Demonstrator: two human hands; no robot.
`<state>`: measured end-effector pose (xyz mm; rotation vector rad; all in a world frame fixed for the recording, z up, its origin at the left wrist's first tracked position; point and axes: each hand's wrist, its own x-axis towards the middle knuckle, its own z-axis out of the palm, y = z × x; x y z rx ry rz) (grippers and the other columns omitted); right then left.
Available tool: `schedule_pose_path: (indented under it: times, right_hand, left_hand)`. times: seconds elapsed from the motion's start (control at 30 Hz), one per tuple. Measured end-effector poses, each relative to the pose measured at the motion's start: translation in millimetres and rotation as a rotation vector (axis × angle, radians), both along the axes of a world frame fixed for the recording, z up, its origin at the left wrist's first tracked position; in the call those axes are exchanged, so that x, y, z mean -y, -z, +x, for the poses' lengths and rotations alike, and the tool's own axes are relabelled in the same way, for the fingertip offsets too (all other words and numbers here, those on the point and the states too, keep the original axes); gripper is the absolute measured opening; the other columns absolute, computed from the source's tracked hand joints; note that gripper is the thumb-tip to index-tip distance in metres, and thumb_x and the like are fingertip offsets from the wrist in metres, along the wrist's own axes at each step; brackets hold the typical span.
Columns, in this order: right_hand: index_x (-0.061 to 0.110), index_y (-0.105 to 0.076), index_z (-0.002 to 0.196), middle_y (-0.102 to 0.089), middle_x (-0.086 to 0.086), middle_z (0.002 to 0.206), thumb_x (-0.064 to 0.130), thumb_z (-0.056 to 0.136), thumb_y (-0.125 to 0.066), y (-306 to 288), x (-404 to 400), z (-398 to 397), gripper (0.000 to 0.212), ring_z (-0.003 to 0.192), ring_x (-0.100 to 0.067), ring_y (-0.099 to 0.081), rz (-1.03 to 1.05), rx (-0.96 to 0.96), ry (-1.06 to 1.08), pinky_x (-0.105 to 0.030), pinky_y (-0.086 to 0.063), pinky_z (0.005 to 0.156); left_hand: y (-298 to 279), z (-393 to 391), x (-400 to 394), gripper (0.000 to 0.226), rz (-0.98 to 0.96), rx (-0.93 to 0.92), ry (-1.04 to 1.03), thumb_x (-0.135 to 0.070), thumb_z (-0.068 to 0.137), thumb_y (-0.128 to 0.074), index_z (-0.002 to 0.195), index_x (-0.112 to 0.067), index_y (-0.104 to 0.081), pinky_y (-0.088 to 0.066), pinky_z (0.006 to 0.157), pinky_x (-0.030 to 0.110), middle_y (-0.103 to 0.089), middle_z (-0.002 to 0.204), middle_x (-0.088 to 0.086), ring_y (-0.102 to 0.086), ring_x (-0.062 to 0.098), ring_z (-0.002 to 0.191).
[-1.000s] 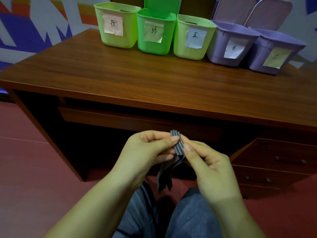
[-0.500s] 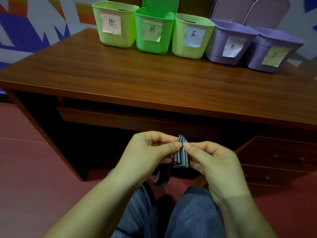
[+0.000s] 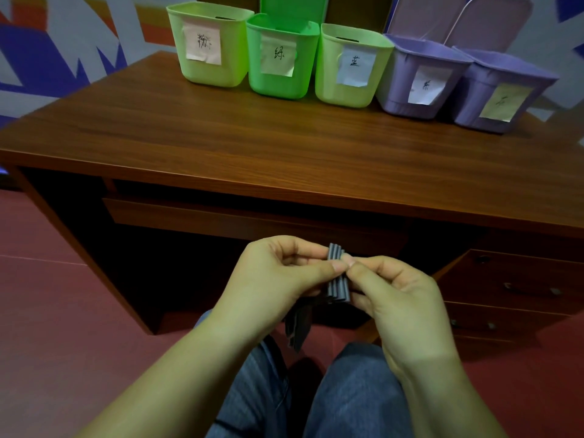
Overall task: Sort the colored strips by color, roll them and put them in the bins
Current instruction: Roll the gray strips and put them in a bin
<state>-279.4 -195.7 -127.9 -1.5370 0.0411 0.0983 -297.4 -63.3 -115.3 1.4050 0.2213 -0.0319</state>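
A bundle of grey strips (image 3: pixel 338 287) stands upright between my two hands, below the desk's front edge and above my lap. My left hand (image 3: pixel 271 281) pinches it from the left with thumb and fingers. My right hand (image 3: pixel 401 298) pinches it from the right, thumb tip against the left thumb. Loose dark strip ends (image 3: pixel 298 327) hang down under my left hand. Along the back of the desk stand a light green bin (image 3: pixel 210 42), a bright green bin (image 3: pixel 279 58), a second light green bin (image 3: pixel 350 67) and two purple bins (image 3: pixel 420 77) (image 3: pixel 502 90), each with a paper label.
The wooden desk (image 3: pixel 252 147) spreads between me and the bins. A closed drawer front (image 3: pixel 221 216) sits under its top, and a drawer unit (image 3: pixel 521 289) stands at the right. My knees in jeans (image 3: pixel 347 390) are below the hands. The purple bins' lids stand open.
The bundle has turned upright and more of it is gathered between my fingers. My thumbs have come together on it, and the hanging ends have grown shorter.
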Motion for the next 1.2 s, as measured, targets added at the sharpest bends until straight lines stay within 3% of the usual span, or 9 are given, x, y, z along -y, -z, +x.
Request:
schedule_pose_path:
  times: [0.13,0.2,0.33,0.53,0.77,0.87,1.0,1.1,1.2]
  right_hand:
    - [0.015,-0.076,0.071,-0.07,-0.024,0.08,0.018,0.076,-0.071,2.0,0.0,-0.9,0.008,0.089,-0.046,-0.064,-0.033,-0.007,0.02,-0.056,-0.052,0.085]
    - [0.011,-0.075,0.07,-0.073,-0.017,0.078,0.016,0.08,-0.069,3.0,0.5,-0.4,0.012,0.085,-0.035,-0.069,-0.023,-0.04,0.023,-0.048,-0.056,0.081]
    - [0.008,-0.071,0.067,-0.073,-0.014,0.073,0.009,0.083,-0.065,-1.3,-0.1,-1.5,0.017,0.069,-0.021,-0.07,0.093,-0.125,0.034,-0.024,-0.056,0.054]
    - [0.008,-0.068,0.07,-0.072,-0.009,0.068,0.008,0.086,-0.061,-3.7,-2.3,-2.5,0.018,0.059,-0.014,-0.069,0.192,-0.214,0.049,-0.02,-0.052,0.047]
    - [0.01,-0.069,0.076,-0.073,-0.007,0.072,0.013,0.086,-0.061,-4.2,-0.8,-2.1,0.013,0.063,-0.012,-0.069,0.182,-0.272,0.028,-0.016,-0.048,0.044]
    - [0.007,-0.07,0.075,-0.074,-0.011,0.078,0.011,0.085,-0.062,-3.8,0.6,-1.8,0.013,0.069,-0.016,-0.071,0.133,-0.234,-0.003,-0.019,-0.051,0.048]
    - [0.01,-0.074,0.074,-0.074,-0.011,0.079,0.016,0.083,-0.066,-2.2,1.8,-2.1,0.013,0.083,-0.024,-0.071,-0.009,-0.087,-0.004,-0.035,-0.057,0.075]
    - [0.013,-0.073,0.08,-0.074,-0.006,0.076,0.017,0.078,-0.071,-8.8,2.6,-3.4,0.005,0.076,-0.016,-0.071,-0.053,-0.013,-0.025,-0.028,-0.053,0.071]
    - [0.018,-0.069,0.09,-0.075,0.003,0.083,0.018,0.065,-0.081,-11.2,3.9,-4.3,0.028,0.081,-0.009,-0.071,-0.174,0.053,-0.118,-0.025,-0.055,0.074]
  left_hand:
    - [1.9,0.0,0.0,0.016,0.028,-0.007,-0.001,-0.004,0.072,-0.076,0.087,-0.006,-0.071,-0.052,0.058,0.015,-0.073,0.08,0.013,-0.068,0.012,0.066]
    - [2.1,0.1,0.3,0.015,0.029,-0.005,0.002,-0.001,0.073,-0.074,0.087,-0.005,-0.071,-0.053,0.059,0.015,-0.073,0.079,0.014,-0.067,0.012,0.066]
    - [2.7,0.0,0.1,0.014,0.026,0.011,0.02,0.001,0.074,-0.073,0.085,-0.006,-0.071,-0.056,0.065,0.019,-0.073,0.08,0.014,-0.068,0.016,0.07]
    - [4.3,-1.5,-2.0,0.015,0.021,0.032,0.031,0.001,0.073,-0.074,0.084,-0.009,-0.071,-0.054,0.065,0.018,-0.073,0.079,0.011,-0.07,0.015,0.071]
    - [4.2,-1.9,-3.0,0.015,0.079,0.056,0.039,0.0,0.072,-0.075,0.083,-0.01,-0.072,-0.057,0.068,0.02,-0.072,0.077,0.01,-0.069,0.017,0.07]
    - [4.9,-1.7,-3.0,0.015,0.135,0.063,0.042,-0.002,0.072,-0.076,0.081,-0.013,-0.072,-0.054,0.064,0.018,-0.071,0.073,0.006,-0.067,0.015,0.067]
    - [6.6,-1.1,-2.3,0.012,0.096,0.051,0.033,-0.002,0.076,-0.073,0.085,-0.01,-0.072,-0.054,0.063,0.017,-0.074,0.078,0.009,-0.069,0.013,0.069]
    - [2.0,-0.1,-3.8,0.012,-0.081,-0.021,0.038,-0.004,0.087,-0.059,0.086,-0.008,-0.071,-0.057,0.062,0.019,-0.074,0.078,0.011,-0.07,0.014,0.069]
    - [0.2,1.3,-7.9,0.025,-0.255,-0.106,0.062,-0.006,0.093,-0.045,0.09,-0.005,-0.07,-0.056,0.057,0.02,-0.074,0.081,0.011,-0.07,0.015,0.067]
